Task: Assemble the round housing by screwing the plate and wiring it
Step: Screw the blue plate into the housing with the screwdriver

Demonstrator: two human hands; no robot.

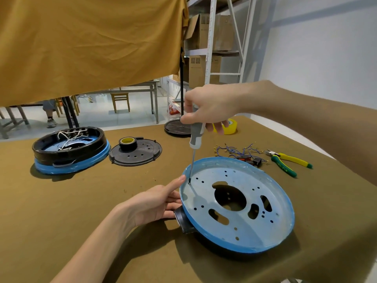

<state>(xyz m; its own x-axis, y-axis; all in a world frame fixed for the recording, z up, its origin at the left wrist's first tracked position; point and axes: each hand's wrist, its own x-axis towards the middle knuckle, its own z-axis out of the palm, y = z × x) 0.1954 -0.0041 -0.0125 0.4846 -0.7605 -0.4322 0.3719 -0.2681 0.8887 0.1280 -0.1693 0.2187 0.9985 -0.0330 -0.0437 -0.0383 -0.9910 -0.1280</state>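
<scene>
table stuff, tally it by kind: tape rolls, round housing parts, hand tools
tape rolls: 2, black and yellow
round housing parts: 4, at
hand tools: 2, screwdriver and pliers
total: 8

You worked in a storeroom-like workshop: metal shelving point(212, 43) held cardboard boxes point(201, 31), while pliers point(289, 160), tape point(229, 126) and loose wires point(234, 150) lay on your cloth-covered bench point(61, 201).
</scene>
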